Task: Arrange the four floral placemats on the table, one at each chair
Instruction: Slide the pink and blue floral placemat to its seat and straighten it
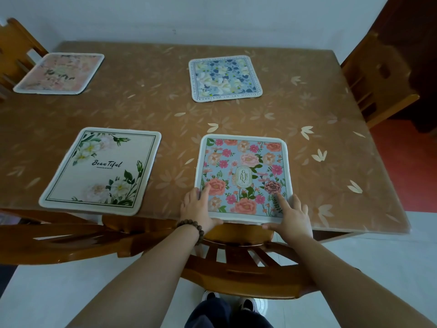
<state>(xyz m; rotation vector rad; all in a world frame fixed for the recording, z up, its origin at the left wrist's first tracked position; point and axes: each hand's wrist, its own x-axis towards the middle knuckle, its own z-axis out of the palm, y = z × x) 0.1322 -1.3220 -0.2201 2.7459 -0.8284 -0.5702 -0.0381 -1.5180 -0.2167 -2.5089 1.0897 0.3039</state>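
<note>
Four floral placemats lie on the brown table (165,114). The blue-and-pink "Garden" placemat (243,166) sits at the near edge in front of me. My left hand (197,209) rests at its near-left corner, index finger straight on top and thumb along the near edge. My right hand (293,214) mirrors it at the near-right corner. A cream "Beautiful" placemat (101,169) lies to the near left. A blue-and-white placemat (224,78) is at the far middle and a pale pink placemat (59,73) at the far left.
A wooden chair (236,268) stands between me and the table, with another chair (59,240) to its left. A third chair (14,43) is at the far left corner and a fourth chair (373,79) at the right end. A white wall runs behind the table.
</note>
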